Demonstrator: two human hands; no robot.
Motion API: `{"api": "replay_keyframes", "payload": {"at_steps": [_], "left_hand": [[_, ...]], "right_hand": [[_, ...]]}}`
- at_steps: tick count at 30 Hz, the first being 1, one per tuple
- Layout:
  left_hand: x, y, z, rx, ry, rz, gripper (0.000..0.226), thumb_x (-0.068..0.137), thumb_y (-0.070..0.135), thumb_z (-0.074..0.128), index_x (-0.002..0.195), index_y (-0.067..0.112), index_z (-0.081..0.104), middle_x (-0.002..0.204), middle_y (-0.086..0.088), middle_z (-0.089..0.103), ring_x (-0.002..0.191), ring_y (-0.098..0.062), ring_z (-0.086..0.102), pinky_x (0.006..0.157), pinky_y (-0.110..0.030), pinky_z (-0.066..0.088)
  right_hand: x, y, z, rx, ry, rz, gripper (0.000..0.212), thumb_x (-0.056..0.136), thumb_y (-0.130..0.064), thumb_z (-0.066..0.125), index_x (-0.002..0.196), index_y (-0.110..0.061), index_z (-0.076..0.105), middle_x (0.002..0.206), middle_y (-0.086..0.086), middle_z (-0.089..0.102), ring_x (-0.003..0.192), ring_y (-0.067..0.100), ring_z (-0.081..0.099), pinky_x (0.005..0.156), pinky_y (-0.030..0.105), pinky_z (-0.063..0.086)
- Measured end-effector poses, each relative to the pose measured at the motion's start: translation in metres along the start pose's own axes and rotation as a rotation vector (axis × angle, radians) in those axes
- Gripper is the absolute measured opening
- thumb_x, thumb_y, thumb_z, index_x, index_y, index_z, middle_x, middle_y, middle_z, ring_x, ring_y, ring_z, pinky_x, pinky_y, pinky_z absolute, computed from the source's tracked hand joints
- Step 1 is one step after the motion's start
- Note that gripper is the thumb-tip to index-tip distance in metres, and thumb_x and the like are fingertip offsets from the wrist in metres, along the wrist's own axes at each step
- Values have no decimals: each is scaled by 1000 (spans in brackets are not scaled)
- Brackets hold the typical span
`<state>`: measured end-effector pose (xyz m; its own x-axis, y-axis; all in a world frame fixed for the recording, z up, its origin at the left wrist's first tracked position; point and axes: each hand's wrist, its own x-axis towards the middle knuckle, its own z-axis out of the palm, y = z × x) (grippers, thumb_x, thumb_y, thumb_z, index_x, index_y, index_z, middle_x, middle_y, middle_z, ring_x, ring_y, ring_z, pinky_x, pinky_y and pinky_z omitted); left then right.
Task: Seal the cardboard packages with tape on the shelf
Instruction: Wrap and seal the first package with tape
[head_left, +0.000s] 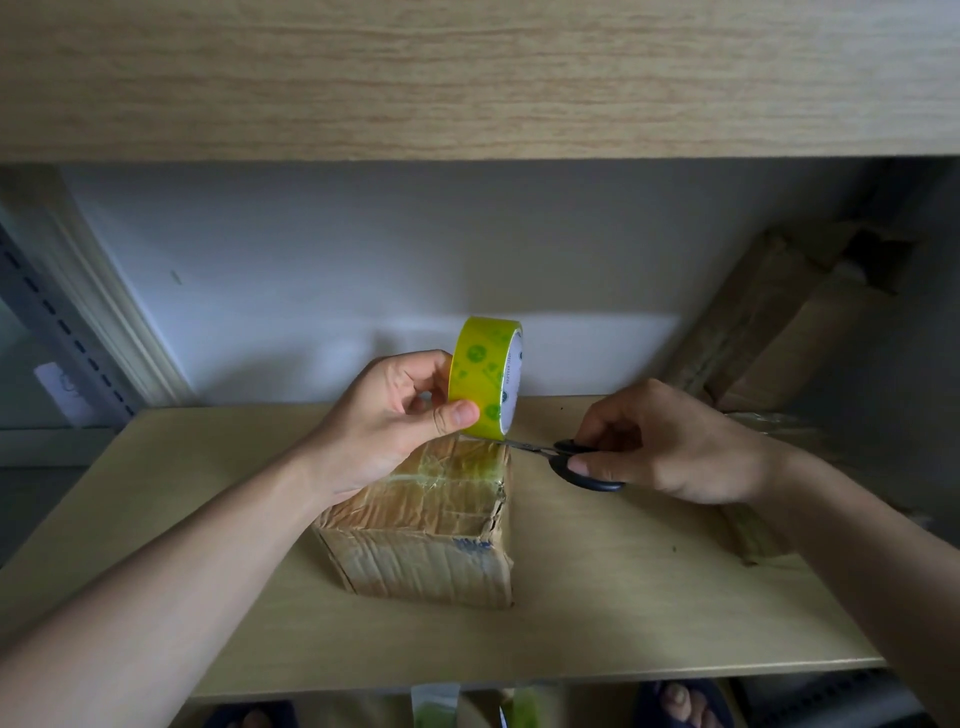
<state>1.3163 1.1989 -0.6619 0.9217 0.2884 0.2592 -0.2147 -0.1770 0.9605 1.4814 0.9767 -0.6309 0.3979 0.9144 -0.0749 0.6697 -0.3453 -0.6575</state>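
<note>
While the left hand (395, 410) pinches the tape roll (488, 376) upright above the box (431, 525) on the shelf (623, 597), the right hand (660, 441) grips scissors (566, 460), blades pointing left at the tape strip beneath the roll.

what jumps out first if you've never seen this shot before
The bright yellow-green tape roll stands out most, held upright in the left hand above a crumpled cardboard box at the middle of the shelf. To its right, the right hand holds black-handled scissors with the blades at the tape just under the roll.
</note>
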Motion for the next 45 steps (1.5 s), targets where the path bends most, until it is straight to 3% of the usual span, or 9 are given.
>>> {"api": "replay_keyframes", "payload": {"at_steps": [3, 9, 19, 26, 29, 33, 36, 40, 45], "left_hand": [[1, 1, 2, -46, 52, 9, 18, 83, 11, 71, 101, 7, 71, 98, -8, 74, 93, -19, 66, 90, -26, 53], [2, 1, 2, -118, 154, -1, 29, 82, 10, 75, 111, 7, 71, 106, -7, 77, 101, -17, 71, 90, -21, 52], [9, -8, 8, 315, 171, -93, 16, 92, 1, 71, 104, 12, 75, 96, -4, 80, 90, -22, 73, 90, -34, 55], [12, -9, 13, 624, 40, -253, 25, 84, 38, 57, 102, 32, 74, 100, 18, 77, 101, -12, 72, 104, -43, 51], [14, -6, 15, 683, 46, -270, 22, 86, 31, 56, 100, 38, 73, 91, 13, 77, 90, -16, 73, 92, -41, 57], [14, 0, 20, 769, 56, -237, 22, 96, 16, 58, 93, 32, 73, 71, 5, 72, 55, -14, 62, 60, -28, 48], [12, 4, 22, 797, -2, -203, 24, 99, 17, 56, 89, 33, 72, 63, 4, 65, 51, -9, 48, 58, -28, 42], [9, 0, 20, 750, 95, -96, 43, 102, 15, 57, 138, 38, 58, 125, 12, 62, 91, 1, 59, 91, -28, 50], [-3, 6, 10, 380, 319, 48, 31, 100, 2, 51, 111, 23, 71, 105, 8, 74, 90, -11, 68, 83, -31, 53]], "right_hand": [[0, 2, -4, -63, -15, -1, 16, 89, -35, 78, 79, -22, 76, 68, -6, 69, 59, 2, 57, 59, 26, 45], [0, 6, -5, -22, -49, 6, 15, 89, -35, 78, 79, -24, 77, 74, 0, 73, 67, 10, 63, 65, 33, 48], [5, 34, 14, -407, 56, 261, 20, 84, -43, 77, 84, -24, 72, 82, -9, 67, 76, 5, 63, 61, 19, 50], [19, 36, 45, -339, 282, 11, 8, 91, -27, 68, 92, -21, 74, 86, -1, 75, 81, 20, 69, 72, 36, 57], [25, 23, 51, -352, 381, -86, 19, 91, -25, 61, 108, -23, 69, 87, 2, 76, 87, 29, 70, 75, 40, 56], [30, 5, 54, -201, 382, -212, 57, 101, -29, 54, 151, -40, 28, 80, -2, 73, 73, 27, 68, 69, 40, 52], [38, 6, 61, -235, 340, -213, 43, 103, -36, 51, 143, -42, 36, 79, -1, 71, 75, 32, 67, 67, 44, 53], [50, 27, 64, -286, 355, -7, 16, 97, -41, 57, 110, -31, 54, 81, 2, 71, 74, 30, 66, 64, 44, 55], [51, 49, 59, -375, 264, 130, 11, 99, -29, 53, 105, -28, 62, 88, 3, 72, 82, 27, 69, 68, 39, 55]]}}
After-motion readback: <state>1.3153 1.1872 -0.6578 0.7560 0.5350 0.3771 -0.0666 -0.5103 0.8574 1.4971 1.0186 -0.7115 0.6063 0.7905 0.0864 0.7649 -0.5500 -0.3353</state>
